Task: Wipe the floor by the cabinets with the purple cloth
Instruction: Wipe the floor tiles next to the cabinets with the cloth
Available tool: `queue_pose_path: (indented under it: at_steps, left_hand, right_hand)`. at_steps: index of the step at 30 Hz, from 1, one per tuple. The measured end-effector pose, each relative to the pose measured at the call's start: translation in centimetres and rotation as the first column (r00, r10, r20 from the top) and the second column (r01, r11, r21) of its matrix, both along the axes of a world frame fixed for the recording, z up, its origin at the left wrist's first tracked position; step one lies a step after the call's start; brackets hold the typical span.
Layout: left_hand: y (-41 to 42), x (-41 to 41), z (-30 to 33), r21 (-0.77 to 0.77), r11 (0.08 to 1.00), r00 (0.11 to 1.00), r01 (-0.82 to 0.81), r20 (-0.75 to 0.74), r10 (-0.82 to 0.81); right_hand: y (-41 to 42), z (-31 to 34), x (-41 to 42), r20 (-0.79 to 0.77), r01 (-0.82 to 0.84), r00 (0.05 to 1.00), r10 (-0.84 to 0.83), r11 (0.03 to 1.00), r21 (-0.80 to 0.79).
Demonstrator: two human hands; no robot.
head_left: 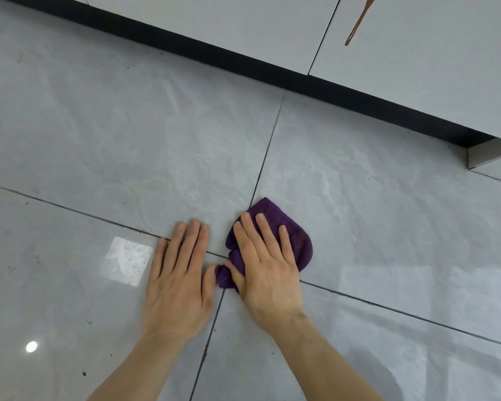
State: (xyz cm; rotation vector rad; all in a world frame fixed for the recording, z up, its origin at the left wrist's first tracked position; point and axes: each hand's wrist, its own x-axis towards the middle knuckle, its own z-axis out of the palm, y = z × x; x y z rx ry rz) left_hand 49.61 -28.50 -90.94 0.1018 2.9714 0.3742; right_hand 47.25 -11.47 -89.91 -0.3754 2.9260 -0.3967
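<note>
Pressing purple cloth [287, 235], right hand [265, 270] flat, hiding half | left hand [180, 285] spread on floor [99, 140]

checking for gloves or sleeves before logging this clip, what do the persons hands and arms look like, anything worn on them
Both hands are bare: no gloves, rings, watch or bands show on the left hand or the right hand. Both forearms are bare too, with no sleeve reaching into view down to the bottom edge of the picture. The fingernails are short and unpainted.
</note>
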Motion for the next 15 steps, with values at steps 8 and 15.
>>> queue_pose_path:
  at_steps: [8,15]
  left_hand:
    - [0.0,0.0,0.2,0.017,1.000,1.000,-0.003,0.016,0.002]
    - [0.0,0.0,0.1,0.023,1.000,1.000,-0.008,0.020,0.007]
  right_hand:
    - [5.4,0.0,-8.8,-0.039,0.174,0.984,-0.175,0.985,-0.006]
    - [5.9,-0.6,-5.6,-0.085,0.333,0.938,-0.337,0.942,-0.049]
